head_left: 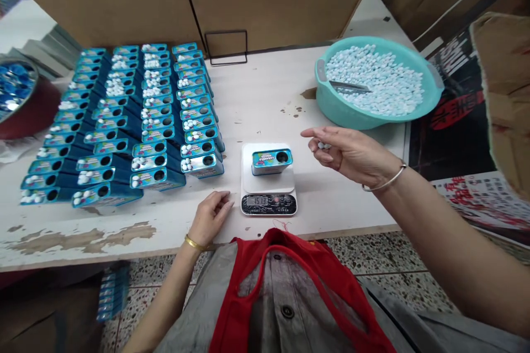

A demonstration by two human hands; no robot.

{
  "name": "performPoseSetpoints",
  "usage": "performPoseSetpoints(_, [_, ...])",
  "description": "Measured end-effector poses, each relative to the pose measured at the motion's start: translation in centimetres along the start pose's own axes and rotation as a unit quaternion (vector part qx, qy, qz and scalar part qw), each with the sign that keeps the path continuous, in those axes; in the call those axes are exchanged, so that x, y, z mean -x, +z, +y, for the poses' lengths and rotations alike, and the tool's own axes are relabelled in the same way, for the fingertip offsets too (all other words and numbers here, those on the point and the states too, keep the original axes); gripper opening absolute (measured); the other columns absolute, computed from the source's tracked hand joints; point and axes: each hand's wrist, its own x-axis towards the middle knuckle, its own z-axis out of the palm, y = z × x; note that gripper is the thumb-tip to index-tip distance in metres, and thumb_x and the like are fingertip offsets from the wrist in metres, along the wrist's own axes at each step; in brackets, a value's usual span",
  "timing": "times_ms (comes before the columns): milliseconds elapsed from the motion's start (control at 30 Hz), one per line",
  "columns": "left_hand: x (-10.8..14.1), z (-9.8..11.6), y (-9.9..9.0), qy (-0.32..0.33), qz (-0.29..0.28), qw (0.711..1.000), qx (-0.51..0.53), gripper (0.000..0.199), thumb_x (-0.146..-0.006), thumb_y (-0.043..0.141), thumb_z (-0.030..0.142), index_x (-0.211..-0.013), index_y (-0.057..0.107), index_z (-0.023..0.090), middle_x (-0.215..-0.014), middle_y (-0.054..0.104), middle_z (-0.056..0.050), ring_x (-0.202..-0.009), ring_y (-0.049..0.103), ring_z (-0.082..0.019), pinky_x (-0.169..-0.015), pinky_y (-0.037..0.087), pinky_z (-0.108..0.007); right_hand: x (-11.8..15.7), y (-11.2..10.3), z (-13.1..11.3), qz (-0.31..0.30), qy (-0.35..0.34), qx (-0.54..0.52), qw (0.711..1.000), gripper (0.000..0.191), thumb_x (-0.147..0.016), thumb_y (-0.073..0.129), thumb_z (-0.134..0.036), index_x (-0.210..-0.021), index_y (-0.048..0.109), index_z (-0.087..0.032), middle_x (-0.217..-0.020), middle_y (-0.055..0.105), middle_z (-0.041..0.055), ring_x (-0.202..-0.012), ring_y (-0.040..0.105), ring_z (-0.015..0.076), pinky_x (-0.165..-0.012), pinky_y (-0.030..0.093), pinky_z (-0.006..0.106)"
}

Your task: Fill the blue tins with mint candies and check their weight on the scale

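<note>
A blue box of candy (271, 160), with a round dark hole in its top, stands on a small white digital scale (245, 176). The scale's display is lit with digits. To the right of the scale, my right hand (345, 154) is raised with its fingers curled around a few white candies (323, 145). Left of the scale, my left hand (210, 216) rests on the table near its front edge, fingers loosely stretched and nothing in them. Behind my right hand sits a turquoise basin (351, 113) full of small white candies (389, 80).
Several rows of blue boxes (155, 148) fill the table's left side, many with white candies on top. A metal scoop (350, 87) lies in the basin. Large cardboard boxes (265, 5) stand behind, near a black wire frame (226, 47). A red bowl (37, 105) is far left.
</note>
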Motion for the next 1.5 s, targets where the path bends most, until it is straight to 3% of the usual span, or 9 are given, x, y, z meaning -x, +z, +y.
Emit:
performPoseSetpoints(200, [-0.1, -0.4, 0.2, -0.006, 0.002, 1.0, 0.001, 0.029, -0.088, 0.052, 0.039, -0.102, 0.063, 0.016, -0.088, 0.065, -0.006, -0.077, 0.061, -0.015, -0.067, 0.051, -0.026, 1.2, -1.0, 1.6, -0.016, 0.027, -0.002, 0.999, 0.025, -0.082, 0.064, -0.036, -0.1, 0.057, -0.02, -0.072, 0.056, -0.0013, -0.049, 0.04, 0.0064, -0.043, 0.03, 0.022])
performPoseSetpoints(367, [-0.1, -0.4, 0.3, -0.013, 0.003, 1.0, 0.009, 0.029, -0.087, 0.053, 0.039, -0.101, 0.063, 0.016, -0.085, 0.064, -0.005, -0.074, 0.06, -0.014, -0.065, 0.05, -0.025, 0.8, 0.5, 1.0, -0.033, -0.004, 0.053, 0.998, 0.028, -0.081, 0.065, -0.045, -0.08, 0.052, -0.021, -0.061, 0.054, -0.0032, -0.043, 0.033, 0.0046, -0.04, 0.02, 0.022])
performPoseSetpoints(467, [0.0, -0.4, 0.3, -0.019, 0.005, 1.0, 0.019, 0.029, -0.087, 0.053, 0.039, -0.101, 0.063, 0.016, -0.086, 0.064, -0.005, -0.074, 0.06, -0.014, -0.065, 0.05, -0.025, 0.4, 1.7, 0.4, -0.021, -0.049, 0.101, 0.993, 0.031, -0.08, 0.065, -0.049, -0.075, 0.053, -0.02, -0.056, 0.049, -0.0042, -0.046, 0.035, 0.0061, -0.043, 0.023, 0.022])
performPoseSetpoints(633, [-0.1, -0.5, 0.3, -0.017, 0.007, 1.0, 0.006, 0.029, -0.087, 0.053, 0.037, -0.103, 0.063, 0.016, -0.088, 0.064, -0.005, -0.074, 0.06, -0.014, -0.066, 0.05, -0.025, -0.7, 3.5, 0.0, -0.02, -0.143, 0.248, 0.958, 0.034, -0.078, 0.065, -0.051, -0.072, 0.058, -0.018, -0.058, 0.049, -0.0034, -0.055, 0.041, 0.0091, -0.052, 0.031, 0.025])
performPoseSetpoints(767, [-0.2, -0.6, 0.3, -0.014, 0.003, 1.0, 0.007, 0.028, -0.088, 0.053, 0.036, -0.103, 0.063, 0.015, -0.087, 0.064, -0.005, -0.075, 0.06, -0.014, -0.067, 0.051, -0.026, -1.4, 4.0, 0.0, -0.007, -0.156, 0.352, 0.923, 0.023, -0.084, 0.059, -0.039, -0.093, 0.063, -0.018, -0.059, 0.049, -0.0037, -0.059, 0.045, 0.0121, -0.058, 0.035, 0.027])
performPoseSetpoints(900, [-0.3, -0.6, 0.3, -0.009, 0.006, 1.0, -0.002, 0.028, -0.088, 0.052, 0.036, -0.103, 0.063, 0.016, -0.087, 0.064, -0.004, -0.074, 0.059, -0.013, -0.066, 0.049, -0.025, -1.2, 4.0, -0.3, -0.055, -0.162, 0.312, 0.934, 0.028, -0.092, 0.04, -0.02, -0.116, 0.053, -0.018, -0.071, 0.054, -0.0008, -0.066, 0.049, 0.0133, -0.064, 0.04, 0.027])
performPoseSetpoints(1133, [-0.4, -0.8, 0.4, -0.008, 0.003, 1.0, -0.008, 0.026, -0.088, 0.052, 0.036, -0.103, 0.063, 0.017, -0.085, 0.063, -0.004, -0.069, 0.057, -0.012, -0.062, 0.048, -0.024, -1.1, 4.8, -0.7, -0.076, -0.176, 0.294, 0.936, 0.033, -0.093, 0.038, -0.018, -0.124, 0.048, -0.017, -0.086, 0.057, 0.0037, -0.059, 0.046, 0.0094, -0.055, 0.039, 0.024])
performPoseSetpoints(1333, [-0.3, -0.1, 0.0, 0.019, -0.001, 1.0, -0.003, 0.023, -0.089, 0.053, 0.033, -0.101, 0.063, 0.016, -0.084, 0.063, -0.004, -0.068, 0.056, -0.012, -0.061, 0.047, -0.024, -0.3, 2.5, -0.4, 0.001, -0.174, 0.143, 0.974, 0.03, -0.093, 0.044, -0.026, -0.123, 0.048, -0.021, -0.084, 0.057, 0.0011, -0.045, 0.041, 0.0047, -0.044, 0.033, 0.022])
performPoseSetpoints(1500, [-2.2, 4.6, -2.7, 0.173, 0.045, 0.984, -0.011, 0.025, -0.089, 0.056, 0.028, -0.112, 0.057, 0.018, -0.084, 0.059, -0.003, -0.072, 0.054, -0.012, -0.061, 0.045, -0.024, 0.0, -0.9, 5.0, 0.112, -0.053, -0.039, 0.992, 0.024, -0.085, 0.059, -0.036, -0.102, 0.056, -0.02, -0.07, 0.055, -0.0024, -0.041, 0.04, 0.004, -0.037, 0.023, 0.019])
